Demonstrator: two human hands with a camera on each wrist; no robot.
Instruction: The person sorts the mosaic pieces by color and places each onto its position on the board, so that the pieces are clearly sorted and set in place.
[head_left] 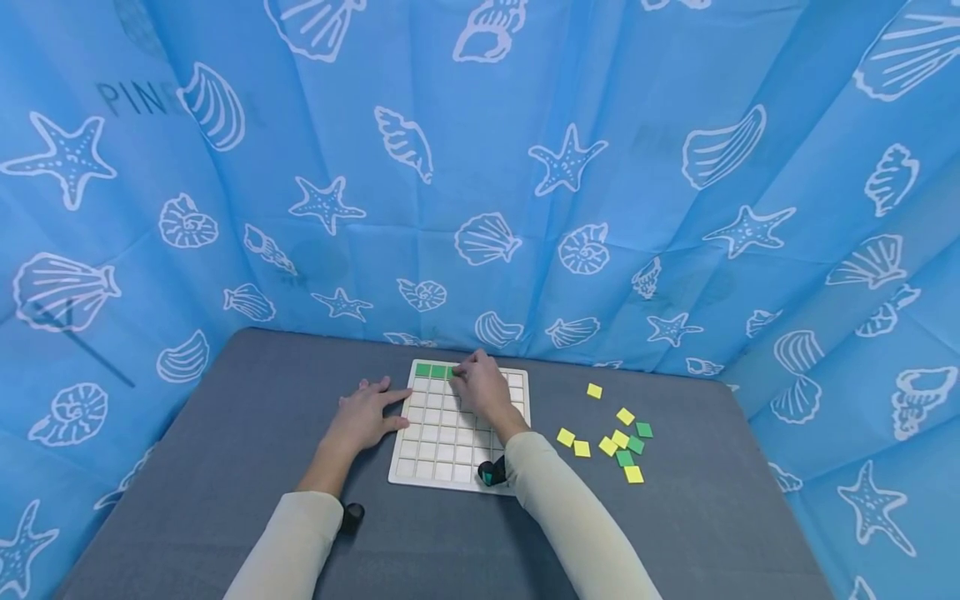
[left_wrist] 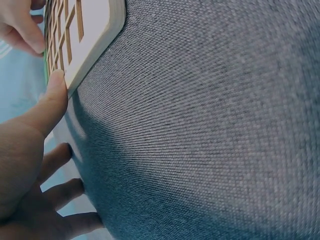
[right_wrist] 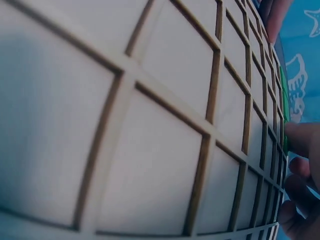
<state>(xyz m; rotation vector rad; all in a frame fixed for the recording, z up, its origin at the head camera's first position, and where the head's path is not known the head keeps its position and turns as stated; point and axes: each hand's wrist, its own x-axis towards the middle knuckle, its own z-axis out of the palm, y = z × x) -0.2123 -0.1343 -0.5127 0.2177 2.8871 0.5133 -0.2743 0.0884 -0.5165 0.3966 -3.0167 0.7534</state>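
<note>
A white grid board point(head_left: 400, 479) of square cells lies on the grey table. Green square tiles point(head_left: 423, 370) sit side by side in its far row, from the left corner. My right hand point(head_left: 483, 387) reaches over the board, its fingertips pinching a green tile point(head_left: 450, 373) at the end of that row; the right wrist view shows a digit against the green edge point(right_wrist: 285, 100). My left hand point(head_left: 362, 417) is at the board's left edge, fingers spread, with the thumb point(left_wrist: 52, 100) touching the rim in the left wrist view. The other left fingers reach the cloth.
Loose yellow tiles point(head_left: 607, 446) and green tiles point(head_left: 635, 444) lie scattered on the table point(head_left: 712, 500) right of the board. A blue curtain point(head_left: 420, 208) with white shells hangs close behind the table and along its sides.
</note>
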